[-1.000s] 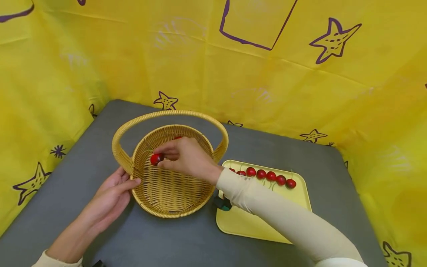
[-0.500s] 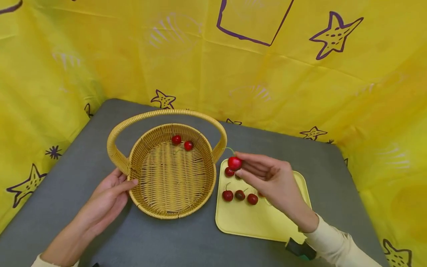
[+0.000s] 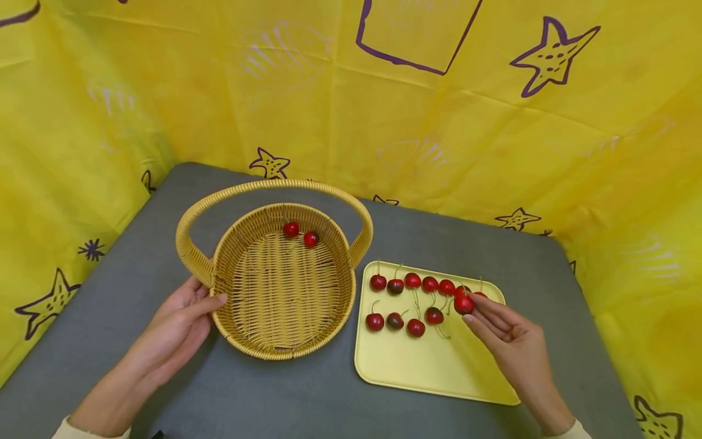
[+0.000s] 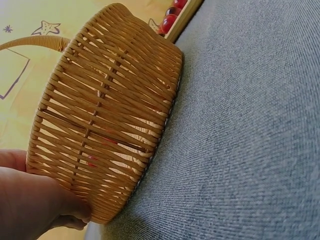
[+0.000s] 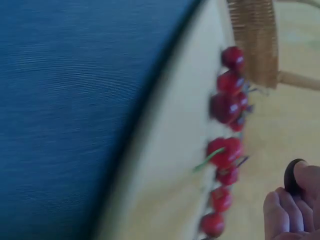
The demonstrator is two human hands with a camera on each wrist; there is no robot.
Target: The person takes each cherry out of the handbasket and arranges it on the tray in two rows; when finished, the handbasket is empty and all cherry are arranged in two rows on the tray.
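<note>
My left hand [image 3: 178, 323] grips the left side of a round wicker basket [image 3: 236, 329], thumb over the rim and fingers against the outside, as the left wrist view also shows. Two cherries [image 3: 311, 239] lie inside the basket near its back wall. Over the right part of a pale yellow tray [image 3: 428, 369], my right hand [image 3: 510, 341] pinches a cherry [image 3: 464, 304] between thumb and fingertips. It overlaps the end of the back row of cherries [image 3: 412, 280] in the head view. In the right wrist view the held cherry [image 5: 293, 177] appears as a dark shape beside the thumb.
A shorter front row of cherries [image 3: 415, 328] lies on the tray. The basket's tall arched handle [image 3: 274, 185] stands up over its bowl. Grey cloth [image 3: 307, 402] covers the table, and yellow patterned fabric [image 3: 329, 110] hangs behind and at both sides.
My right hand has moved from above the basket to the right over the tray, carrying the cherry. My left hand stays on the basket.
</note>
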